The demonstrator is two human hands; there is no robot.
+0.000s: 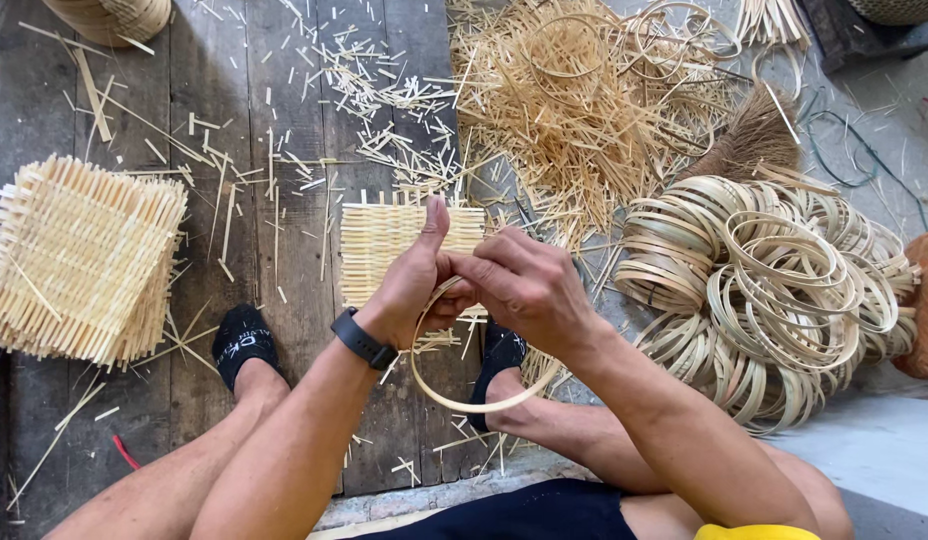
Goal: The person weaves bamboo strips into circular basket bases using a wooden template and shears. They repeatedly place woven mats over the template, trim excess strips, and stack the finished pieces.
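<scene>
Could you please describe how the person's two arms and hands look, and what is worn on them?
Both arms are bare, with no sleeves and no gloves. The left hand has a black band with a black watch around its wrist. The right hand and its wrist wear nothing visible: no ring, no band.

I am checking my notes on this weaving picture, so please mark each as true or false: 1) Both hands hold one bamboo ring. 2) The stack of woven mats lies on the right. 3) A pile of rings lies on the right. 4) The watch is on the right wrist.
1) True: the left hand and the right hand grip one bamboo ring.
2) False: the stack of woven mats lies on the left.
3) True: the pile of rings lies on the right.
4) False: the black watch is on the left wrist.
</scene>
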